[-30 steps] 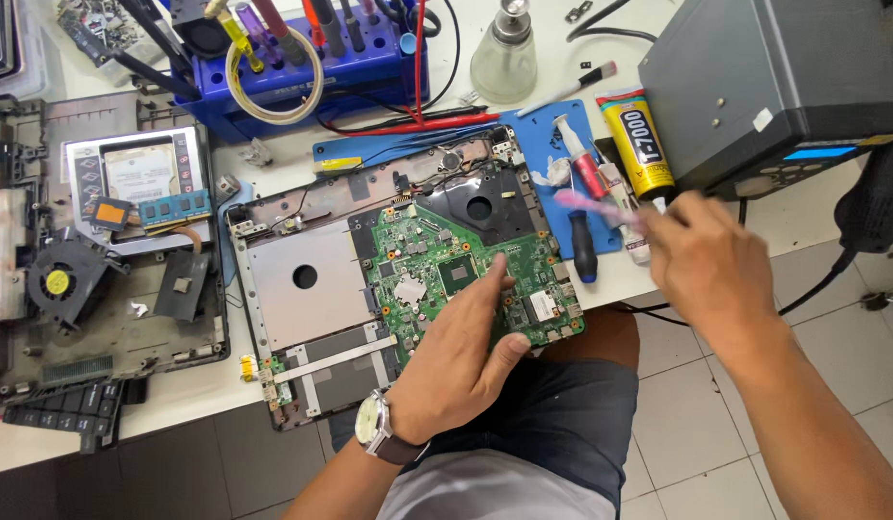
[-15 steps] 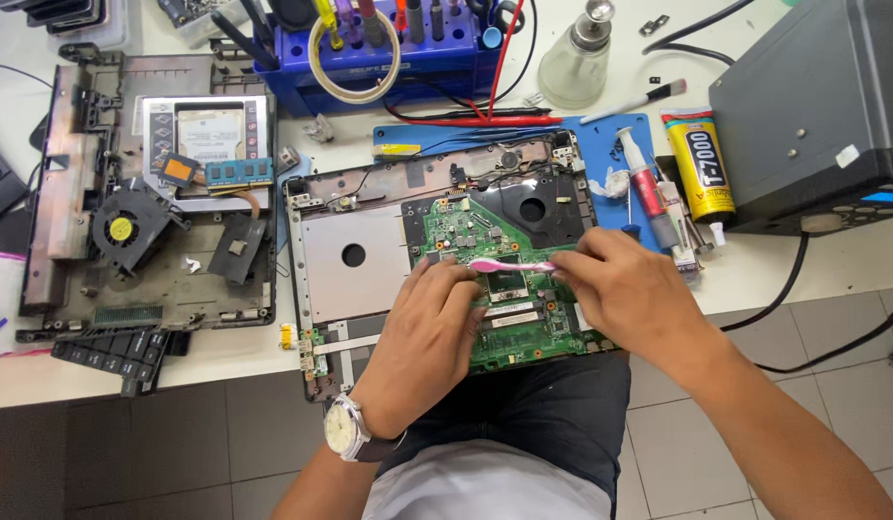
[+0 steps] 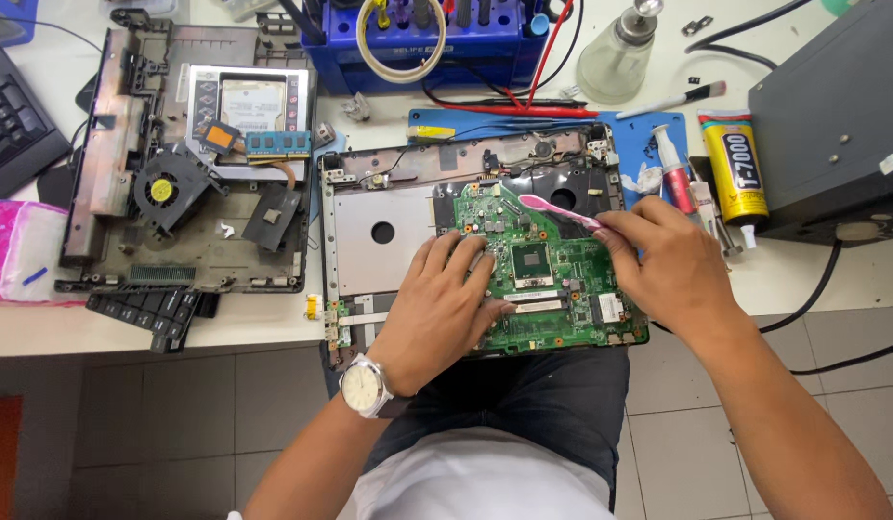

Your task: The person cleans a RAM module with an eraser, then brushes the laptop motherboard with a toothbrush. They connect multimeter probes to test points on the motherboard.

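- Right now the left hand (image 3: pixel 446 299) lies flat and open, fingers spread, on the green circuit board (image 3: pixel 552 279), pressing its left part beside the square chip (image 3: pixel 530 262).
- Its wrist carries a round watch (image 3: pixel 363 385) with a pale dial.
- Over on the other side, the right hand (image 3: pixel 673 265) is closed around a pink flat tool (image 3: pixel 557 209), whose free end slants up and left over the board's upper part.
- That board rests tilted on an opened laptop base (image 3: pixel 389 231), which sits at the near edge of the white surface (image 3: pixel 177 323), just above the person's lap.
- Left of the base lies another stripped laptop shell (image 3: pixel 129 193) with a round fan (image 3: pixel 162 188), a drive and a memory stick on it.
- Loose black keys (image 3: pixel 153 313) lie at its near edge.
- Just right of the right hand stand a yellow glue tube (image 3: pixel 735 173) and a small syringe (image 3: pixel 670 169) on a blue mat (image 3: pixel 620 130).
- Farther back are a blue tool rack (image 3: pixel 418 39) and a clear glass bottle (image 3: pixel 615 58); a dark grey box (image 3: pixel 837 116) fills the right corner.
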